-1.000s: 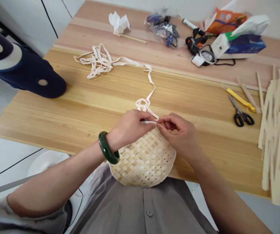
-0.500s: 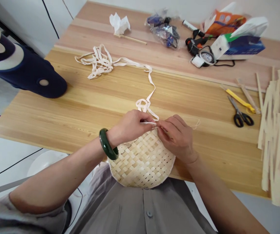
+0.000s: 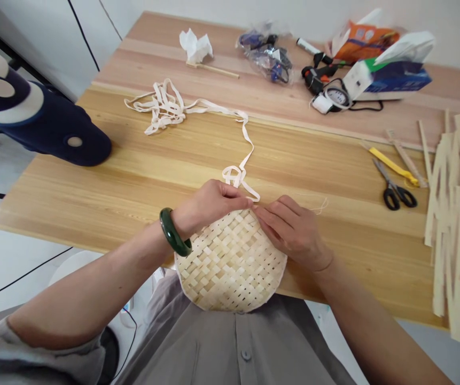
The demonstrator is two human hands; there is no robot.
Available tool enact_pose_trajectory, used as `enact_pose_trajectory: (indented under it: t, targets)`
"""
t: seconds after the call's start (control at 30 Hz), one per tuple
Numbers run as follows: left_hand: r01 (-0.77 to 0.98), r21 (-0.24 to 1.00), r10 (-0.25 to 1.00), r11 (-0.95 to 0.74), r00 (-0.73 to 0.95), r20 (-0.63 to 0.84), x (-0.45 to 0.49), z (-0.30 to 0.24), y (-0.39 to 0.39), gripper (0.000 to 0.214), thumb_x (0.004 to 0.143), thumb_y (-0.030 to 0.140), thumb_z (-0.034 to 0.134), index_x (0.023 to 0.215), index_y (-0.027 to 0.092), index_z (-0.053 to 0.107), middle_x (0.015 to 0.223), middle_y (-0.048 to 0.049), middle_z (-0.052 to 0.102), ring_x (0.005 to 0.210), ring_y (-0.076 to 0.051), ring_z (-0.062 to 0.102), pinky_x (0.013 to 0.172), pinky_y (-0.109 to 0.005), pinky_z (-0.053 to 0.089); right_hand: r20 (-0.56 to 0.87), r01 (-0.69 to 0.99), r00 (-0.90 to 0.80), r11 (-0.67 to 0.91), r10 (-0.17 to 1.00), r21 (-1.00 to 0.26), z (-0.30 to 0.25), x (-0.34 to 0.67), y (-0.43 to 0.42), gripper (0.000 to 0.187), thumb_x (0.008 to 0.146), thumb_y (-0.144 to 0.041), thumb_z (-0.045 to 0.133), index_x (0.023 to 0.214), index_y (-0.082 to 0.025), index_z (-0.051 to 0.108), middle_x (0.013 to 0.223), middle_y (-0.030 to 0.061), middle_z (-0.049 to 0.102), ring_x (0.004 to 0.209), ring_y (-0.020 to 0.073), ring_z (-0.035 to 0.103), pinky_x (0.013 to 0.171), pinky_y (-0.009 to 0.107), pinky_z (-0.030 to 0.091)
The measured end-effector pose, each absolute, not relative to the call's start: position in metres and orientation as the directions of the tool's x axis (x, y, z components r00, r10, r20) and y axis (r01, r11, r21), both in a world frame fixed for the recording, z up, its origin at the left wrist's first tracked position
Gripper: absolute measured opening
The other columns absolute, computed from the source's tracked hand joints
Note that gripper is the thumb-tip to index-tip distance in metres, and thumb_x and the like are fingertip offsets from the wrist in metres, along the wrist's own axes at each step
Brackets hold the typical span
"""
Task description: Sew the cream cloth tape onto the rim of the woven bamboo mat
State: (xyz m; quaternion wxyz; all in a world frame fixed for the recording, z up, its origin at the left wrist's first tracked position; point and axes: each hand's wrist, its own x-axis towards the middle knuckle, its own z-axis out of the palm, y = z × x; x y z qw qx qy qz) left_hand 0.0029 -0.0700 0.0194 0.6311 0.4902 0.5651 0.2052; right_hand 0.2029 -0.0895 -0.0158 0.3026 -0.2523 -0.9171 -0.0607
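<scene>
A round woven bamboo mat lies at the near edge of the wooden table, partly over my lap. My left hand, with a green bangle on the wrist, pinches the mat's far rim together with the end of a long white ribbon. Right beside it, my right hand has its fingers closed on the same rim, touching the left fingertips. A thin thread trails off to the right of it. The ribbon runs back across the table to a tangled heap.
A dark blue and white device sits at the left edge. Black scissors and a yellow tool lie to the right, beside a pile of bamboo strips. A crumpled tissue, plastic bags, a glue gun and boxes line the back.
Both hands have settled lower onto the mat's far rim, and the right hand's fingers have flattened against it. The view shifted slightly; the ribbon still runs to the same spot.
</scene>
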Motion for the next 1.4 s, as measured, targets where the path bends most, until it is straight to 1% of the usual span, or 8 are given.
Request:
enact_pose_trajectory:
  t: [0.17, 0.27, 0.37, 0.6, 0.83, 1.03, 1.17, 1.4]
  targets:
    - [0.336, 0.867, 0.843, 0.368, 0.273, -0.464, 0.001, 0.021, -0.071, 0.023, 0.075, 0.033, 0.07, 0.062, 0.014, 0.068, 0.058, 0.0031, 0.058, 0.055, -0.009, 0.048, 0.052, -0.021, 0.036, 0.577, 0.503, -0.459, 0.733, 0.675, -0.458, -0.014, 0.203, -0.099, 0.02, 0.088, -0.007, 0.059, 0.104, -0.016, 0.067, 0.08, 0.0047, 0.063, 0.072, 0.0162, 0.054, 0.064, 0.031, 0.05]
    - [0.366, 0.881, 0.859, 0.3, 0.298, -0.416, 0.0, 0.02, -0.071, 0.024, 0.077, 0.034, 0.068, 0.065, 0.014, 0.07, 0.06, 0.0028, 0.06, 0.056, -0.009, 0.049, 0.053, -0.022, 0.036, 0.321, 0.456, -0.194, 0.375, 0.927, -0.807, -0.009, 0.196, -0.101, 0.008, 0.088, -0.016, 0.062, 0.089, -0.021, 0.068, 0.078, 0.0013, 0.061, 0.069, 0.0131, 0.055, 0.061, 0.028, 0.048]
    - [0.315, 0.903, 0.858, 0.291, 0.332, -0.392, 0.0, 0.02, -0.072, 0.023, 0.079, 0.034, 0.067, 0.069, 0.015, 0.072, 0.064, 0.0023, 0.064, 0.059, -0.009, 0.052, 0.054, -0.021, 0.038, 0.123, 0.357, -0.147, 0.169, 0.981, -0.919, -0.007, 0.188, -0.1, 0.003, 0.085, -0.022, 0.066, 0.082, -0.022, 0.067, 0.07, -0.0018, 0.057, 0.063, 0.0118, 0.051, 0.057, 0.027, 0.045]
    - [0.307, 0.911, 0.829, 0.274, 0.405, -0.385, -0.004, 0.025, -0.071, 0.016, 0.077, 0.029, 0.07, 0.083, 0.016, 0.076, 0.082, -0.0015, 0.075, 0.075, -0.015, 0.064, 0.066, -0.024, 0.046, 0.182, 0.416, -0.172, 0.239, 0.968, -0.877, -0.003, 0.182, -0.1, 0.006, 0.084, -0.017, 0.062, 0.081, -0.021, 0.063, 0.068, -0.0027, 0.052, 0.063, 0.0117, 0.05, 0.058, 0.027, 0.042]
    - [0.371, 0.9, 0.851, 0.227, 0.373, -0.369, 0.001, 0.023, -0.071, 0.012, 0.078, 0.024, 0.069, 0.08, 0.015, 0.076, 0.076, -0.0001, 0.074, 0.072, -0.014, 0.063, 0.066, -0.024, 0.044, 0.436, 0.635, -0.323, 0.534, 0.84, -0.558, -0.003, 0.179, -0.099, 0.011, 0.088, -0.013, 0.057, 0.079, -0.02, 0.06, 0.074, 0.0025, 0.058, 0.072, 0.0166, 0.053, 0.065, 0.031, 0.044]
    - [0.41, 0.891, 0.873, 0.192, 0.344, -0.346, 0.004, 0.018, -0.072, 0.01, 0.077, 0.021, 0.068, 0.081, 0.015, 0.076, 0.077, 0.0001, 0.074, 0.074, -0.014, 0.064, 0.067, -0.024, 0.045, 0.145, 0.418, -0.134, 0.188, 0.98, -0.889, -0.003, 0.18, -0.091, 0.009, 0.082, -0.016, 0.06, 0.073, -0.02, 0.059, 0.068, -0.0013, 0.055, 0.062, 0.0119, 0.05, 0.057, 0.027, 0.042]
    - [0.402, 0.892, 0.871, 0.205, 0.341, -0.354, 0.003, 0.017, -0.073, 0.012, 0.077, 0.022, 0.068, 0.083, 0.015, 0.076, 0.078, -0.0003, 0.074, 0.075, -0.015, 0.065, 0.067, -0.024, 0.046, 0.086, 0.384, -0.124, 0.128, 0.988, -0.915, -0.003, 0.186, -0.091, 0.007, 0.084, -0.024, 0.063, 0.078, -0.021, 0.066, 0.071, -0.0005, 0.06, 0.064, 0.0128, 0.053, 0.057, 0.028, 0.043]
    - [0.382, 0.907, 0.867, 0.178, 0.374, -0.328, 0.002, 0.016, -0.071, 0.012, 0.077, 0.024, 0.067, 0.079, 0.017, 0.076, 0.078, -0.0003, 0.075, 0.078, -0.017, 0.066, 0.069, -0.025, 0.047, 0.403, 0.647, -0.312, 0.503, 0.86, -0.573, -0.005, 0.183, -0.101, 0.007, 0.089, -0.019, 0.059, 0.086, -0.022, 0.064, 0.073, 0.0025, 0.059, 0.072, 0.0177, 0.052, 0.066, 0.033, 0.045]
